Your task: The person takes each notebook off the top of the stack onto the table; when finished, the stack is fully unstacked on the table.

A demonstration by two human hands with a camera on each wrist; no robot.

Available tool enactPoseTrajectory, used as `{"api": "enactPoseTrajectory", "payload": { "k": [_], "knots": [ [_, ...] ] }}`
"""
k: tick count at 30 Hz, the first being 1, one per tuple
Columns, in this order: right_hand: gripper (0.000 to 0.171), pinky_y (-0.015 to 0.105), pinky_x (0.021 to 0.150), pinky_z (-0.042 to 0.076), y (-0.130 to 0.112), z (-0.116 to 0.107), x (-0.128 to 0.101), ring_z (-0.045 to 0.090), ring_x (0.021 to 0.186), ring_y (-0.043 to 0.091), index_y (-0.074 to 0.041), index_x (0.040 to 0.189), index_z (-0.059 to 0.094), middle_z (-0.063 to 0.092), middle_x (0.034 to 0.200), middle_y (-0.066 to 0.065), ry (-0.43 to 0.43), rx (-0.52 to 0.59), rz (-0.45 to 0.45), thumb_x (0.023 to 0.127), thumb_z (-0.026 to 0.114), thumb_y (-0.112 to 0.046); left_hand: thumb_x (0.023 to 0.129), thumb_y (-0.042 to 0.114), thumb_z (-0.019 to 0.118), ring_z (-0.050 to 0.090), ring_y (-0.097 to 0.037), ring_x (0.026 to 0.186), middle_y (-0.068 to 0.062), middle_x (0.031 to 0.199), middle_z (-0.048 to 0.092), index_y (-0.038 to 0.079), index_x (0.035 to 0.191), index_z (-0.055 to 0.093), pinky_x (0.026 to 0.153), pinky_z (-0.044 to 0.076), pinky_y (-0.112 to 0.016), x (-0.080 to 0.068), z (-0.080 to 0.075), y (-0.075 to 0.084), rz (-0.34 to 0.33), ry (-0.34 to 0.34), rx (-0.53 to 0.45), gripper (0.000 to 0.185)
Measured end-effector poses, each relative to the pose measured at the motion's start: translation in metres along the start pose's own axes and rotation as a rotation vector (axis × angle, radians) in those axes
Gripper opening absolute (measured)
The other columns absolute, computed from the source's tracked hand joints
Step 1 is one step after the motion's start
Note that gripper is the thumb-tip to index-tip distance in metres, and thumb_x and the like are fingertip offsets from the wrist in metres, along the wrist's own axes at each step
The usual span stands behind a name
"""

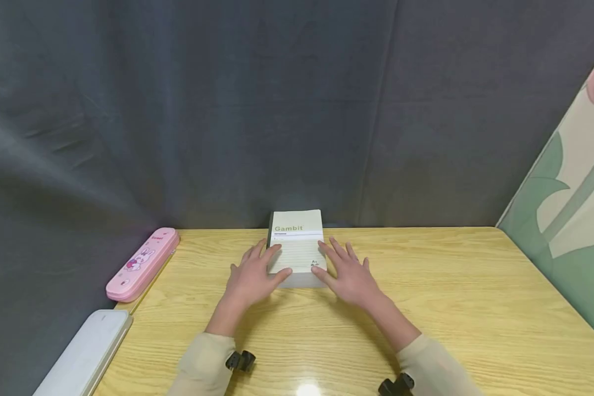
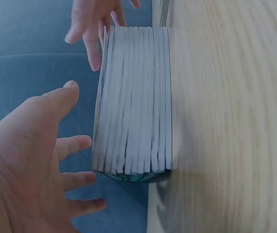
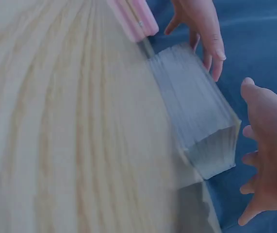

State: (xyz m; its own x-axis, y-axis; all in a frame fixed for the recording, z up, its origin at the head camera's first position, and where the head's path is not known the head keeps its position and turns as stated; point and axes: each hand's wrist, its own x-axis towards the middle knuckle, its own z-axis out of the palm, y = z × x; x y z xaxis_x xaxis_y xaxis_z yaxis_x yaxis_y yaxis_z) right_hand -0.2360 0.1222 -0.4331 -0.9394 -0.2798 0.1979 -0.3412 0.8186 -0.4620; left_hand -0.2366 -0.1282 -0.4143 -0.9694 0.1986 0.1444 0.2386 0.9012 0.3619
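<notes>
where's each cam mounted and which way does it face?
Head: on the head, looking forward and down at the table; both hands and sleeves show.
Left wrist: faces the notebook's page edge; left hand near.
Right wrist: same notebook, right hand near.
Shared: notebook, both hands.

The small print under the title on the book (image 1: 297, 242) is too small to read. The white case (image 1: 86, 355) at the bench's (image 1: 455, 308) left corner is cut off by the bottom edge of the head view. Both wrist views are blurred, so the wood grain smears.
</notes>
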Motion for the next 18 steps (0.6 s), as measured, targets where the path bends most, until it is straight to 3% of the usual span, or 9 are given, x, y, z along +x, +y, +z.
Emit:
{"api": "enactPoseTrajectory", "payload": {
  "k": [9,14,18],
  "knots": [
    [0.067,0.080,0.110,0.016,0.007,0.013,0.016,0.018,0.149,0.048,-0.020,0.160,0.033,0.020,0.167,0.013,-0.038,0.206,0.002,0.104,0.047,-0.054,0.098,0.059,0.055,0.037,-0.045,0.142,-0.019,0.161,0.031,0.021,0.155,0.043,0.108,0.040,-0.064,0.012,0.010,-0.010,0.001,-0.040,-0.130,0.069],
    [0.065,0.066,0.117,0.023,0.008,0.018,0.024,0.022,0.149,0.043,-0.014,0.159,0.035,0.018,0.166,0.018,-0.041,0.290,-0.010,0.104,0.054,-0.045,0.098,0.059,0.056,0.040,-0.042,0.140,-0.020,0.158,0.036,0.022,0.155,0.042,0.109,0.040,-0.062,0.016,0.011,-0.014,-0.022,-0.052,-0.193,0.070],
    [0.065,0.064,0.117,0.025,0.007,0.021,0.030,0.024,0.148,0.043,-0.014,0.157,0.038,0.019,0.166,0.019,-0.032,0.340,0.029,0.103,0.056,-0.044,0.099,0.056,0.058,0.041,-0.042,0.140,-0.019,0.157,0.039,0.021,0.154,0.046,0.110,0.039,-0.061,0.022,0.013,-0.018,-0.046,-0.046,-0.254,0.066]
  ]
}}
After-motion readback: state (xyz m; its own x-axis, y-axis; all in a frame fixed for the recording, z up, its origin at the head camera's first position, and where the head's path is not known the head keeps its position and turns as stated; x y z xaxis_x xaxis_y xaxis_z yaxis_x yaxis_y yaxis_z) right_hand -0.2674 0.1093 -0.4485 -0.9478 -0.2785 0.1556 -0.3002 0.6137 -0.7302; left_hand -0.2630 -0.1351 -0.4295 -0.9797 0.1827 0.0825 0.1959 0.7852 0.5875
